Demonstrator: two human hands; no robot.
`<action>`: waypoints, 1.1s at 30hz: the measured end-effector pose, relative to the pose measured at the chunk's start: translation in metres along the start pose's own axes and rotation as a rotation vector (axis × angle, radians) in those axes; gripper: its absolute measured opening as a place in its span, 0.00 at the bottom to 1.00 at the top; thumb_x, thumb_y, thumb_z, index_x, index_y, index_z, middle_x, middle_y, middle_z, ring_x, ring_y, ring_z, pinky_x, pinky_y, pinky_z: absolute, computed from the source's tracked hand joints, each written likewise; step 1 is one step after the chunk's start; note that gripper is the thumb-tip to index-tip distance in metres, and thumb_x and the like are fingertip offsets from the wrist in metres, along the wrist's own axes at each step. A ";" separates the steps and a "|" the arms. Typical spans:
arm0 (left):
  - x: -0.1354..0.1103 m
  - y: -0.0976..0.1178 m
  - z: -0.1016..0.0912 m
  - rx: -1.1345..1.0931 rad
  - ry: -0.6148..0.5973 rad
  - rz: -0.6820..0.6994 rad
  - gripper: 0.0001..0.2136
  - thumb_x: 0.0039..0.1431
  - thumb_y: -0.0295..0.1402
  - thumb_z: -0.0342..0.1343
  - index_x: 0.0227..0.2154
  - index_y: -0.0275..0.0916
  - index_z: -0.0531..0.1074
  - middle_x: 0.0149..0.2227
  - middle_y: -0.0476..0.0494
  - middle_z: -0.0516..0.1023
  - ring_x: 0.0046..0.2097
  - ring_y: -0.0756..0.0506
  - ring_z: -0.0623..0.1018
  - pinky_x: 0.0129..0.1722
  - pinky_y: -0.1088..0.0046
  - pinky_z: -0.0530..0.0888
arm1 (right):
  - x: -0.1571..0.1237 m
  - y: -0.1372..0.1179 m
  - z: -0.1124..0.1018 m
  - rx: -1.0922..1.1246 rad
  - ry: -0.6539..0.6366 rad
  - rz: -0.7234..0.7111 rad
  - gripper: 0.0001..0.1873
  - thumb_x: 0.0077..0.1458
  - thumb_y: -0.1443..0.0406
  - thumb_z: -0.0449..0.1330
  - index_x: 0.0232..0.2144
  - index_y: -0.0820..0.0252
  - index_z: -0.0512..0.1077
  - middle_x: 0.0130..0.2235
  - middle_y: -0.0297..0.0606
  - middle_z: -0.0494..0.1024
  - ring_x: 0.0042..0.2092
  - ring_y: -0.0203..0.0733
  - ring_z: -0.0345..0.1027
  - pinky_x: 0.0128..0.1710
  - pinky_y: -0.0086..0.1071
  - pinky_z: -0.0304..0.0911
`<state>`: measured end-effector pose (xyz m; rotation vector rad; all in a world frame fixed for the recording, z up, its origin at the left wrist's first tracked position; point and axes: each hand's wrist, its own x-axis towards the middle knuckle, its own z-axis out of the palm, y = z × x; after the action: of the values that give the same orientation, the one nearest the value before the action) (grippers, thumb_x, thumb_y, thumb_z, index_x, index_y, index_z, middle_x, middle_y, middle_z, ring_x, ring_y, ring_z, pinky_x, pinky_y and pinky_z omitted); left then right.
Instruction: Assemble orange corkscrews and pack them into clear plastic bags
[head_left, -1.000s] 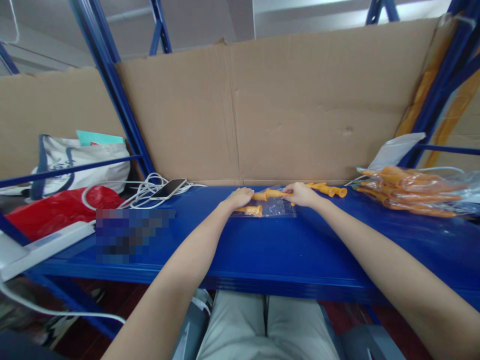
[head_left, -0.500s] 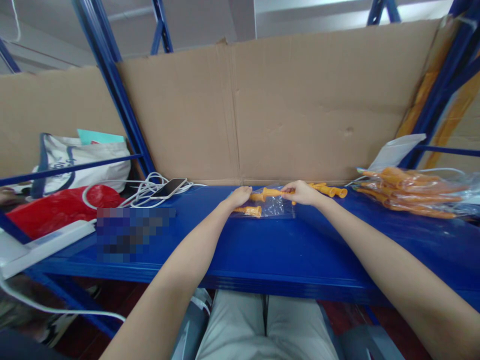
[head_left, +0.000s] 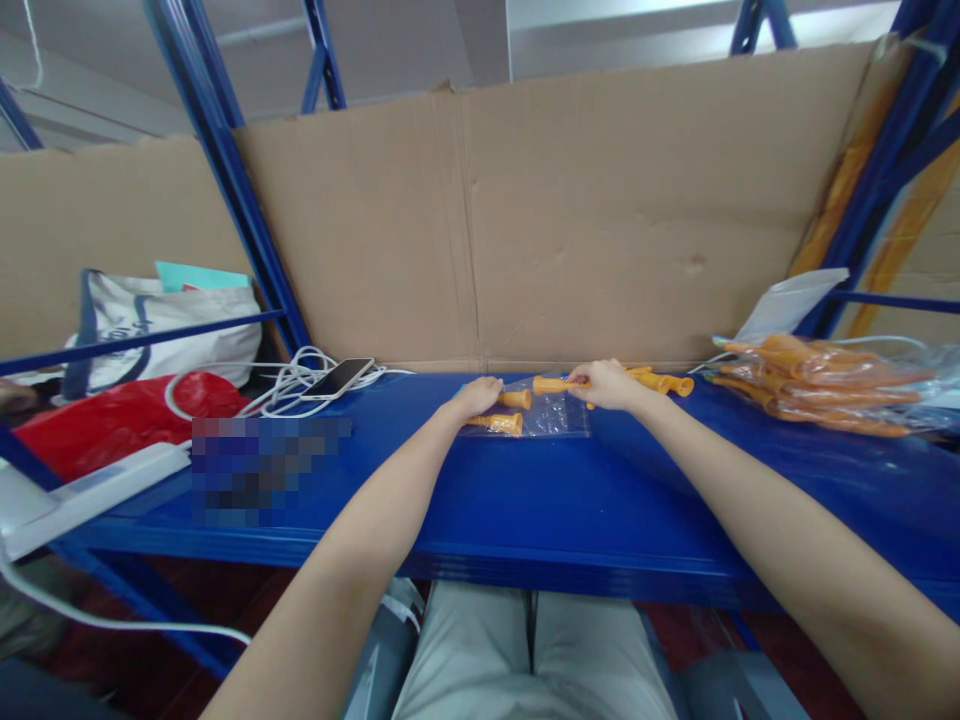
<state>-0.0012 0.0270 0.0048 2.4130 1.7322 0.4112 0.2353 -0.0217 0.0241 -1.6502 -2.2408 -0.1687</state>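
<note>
An orange flared plastic piece (head_left: 551, 384), shaped like a small horn, is pinched in my right hand (head_left: 606, 385), its wide end pointing left. It sits over a clear plastic bag (head_left: 559, 418) lying flat on the blue table. My left hand (head_left: 478, 396) is closed at the bag's left end, its fingertips partly hidden. Beside that hand lie two similar orange pieces, an upper one (head_left: 516, 399) and a lower one (head_left: 505, 424), in or on the bag; I cannot tell which. More loose orange pieces (head_left: 664, 383) lie just right of my right hand.
Bagged orange pieces (head_left: 817, 385) are stacked at the right. A phone (head_left: 339, 378) and white cables (head_left: 289, 390) lie at the left, near a red bag (head_left: 135, 415) and a power strip (head_left: 105, 495). A cardboard panel (head_left: 585, 220) stands along the back edge.
The orange piece in my right hand has shifted slightly right, away from the upper piece by my left hand. My left hand has stayed nearly in place.
</note>
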 end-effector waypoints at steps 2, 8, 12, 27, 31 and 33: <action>0.000 0.000 0.000 -0.009 0.007 0.002 0.22 0.68 0.34 0.34 0.52 0.34 0.70 0.59 0.38 0.68 0.61 0.45 0.67 0.58 0.72 0.62 | -0.001 -0.005 0.002 -0.028 0.008 0.013 0.14 0.55 0.64 0.56 0.41 0.57 0.78 0.41 0.42 0.81 0.46 0.48 0.73 0.46 0.38 0.61; 0.000 -0.004 0.001 -0.037 0.025 -0.004 0.22 0.68 0.35 0.35 0.52 0.32 0.70 0.60 0.36 0.68 0.61 0.45 0.67 0.58 0.73 0.62 | -0.002 -0.016 0.011 -0.104 0.048 0.020 0.15 0.57 0.64 0.54 0.42 0.56 0.77 0.43 0.43 0.81 0.49 0.50 0.72 0.47 0.40 0.57; 0.002 -0.006 0.003 -0.024 0.018 0.037 0.21 0.68 0.35 0.35 0.51 0.35 0.70 0.59 0.39 0.69 0.60 0.46 0.68 0.57 0.72 0.63 | -0.004 -0.022 0.009 -0.153 0.026 0.054 0.15 0.58 0.64 0.53 0.41 0.58 0.78 0.44 0.46 0.80 0.49 0.51 0.72 0.48 0.41 0.56; 0.001 0.004 0.007 -0.187 0.036 0.097 0.22 0.67 0.34 0.34 0.53 0.32 0.69 0.59 0.38 0.69 0.60 0.45 0.68 0.60 0.70 0.62 | 0.005 -0.013 0.033 0.113 0.063 -0.114 0.11 0.55 0.68 0.57 0.37 0.62 0.78 0.42 0.46 0.80 0.44 0.45 0.74 0.43 0.32 0.64; 0.002 0.003 0.009 -0.204 0.047 0.120 0.22 0.67 0.33 0.34 0.50 0.33 0.71 0.56 0.39 0.72 0.57 0.46 0.71 0.58 0.70 0.64 | 0.013 -0.002 0.051 0.246 0.181 -0.238 0.15 0.48 0.74 0.57 0.38 0.63 0.78 0.44 0.47 0.79 0.48 0.47 0.72 0.49 0.38 0.64; 0.003 0.001 0.010 -0.178 0.092 0.113 0.22 0.67 0.34 0.34 0.50 0.35 0.71 0.55 0.41 0.74 0.57 0.45 0.71 0.57 0.70 0.65 | 0.016 0.005 0.057 0.300 0.195 -0.305 0.18 0.46 0.74 0.56 0.40 0.61 0.77 0.46 0.46 0.78 0.50 0.47 0.70 0.51 0.41 0.63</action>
<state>0.0038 0.0295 -0.0036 2.4038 1.5252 0.6702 0.2239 0.0115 -0.0241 -1.0889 -2.2271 -0.0608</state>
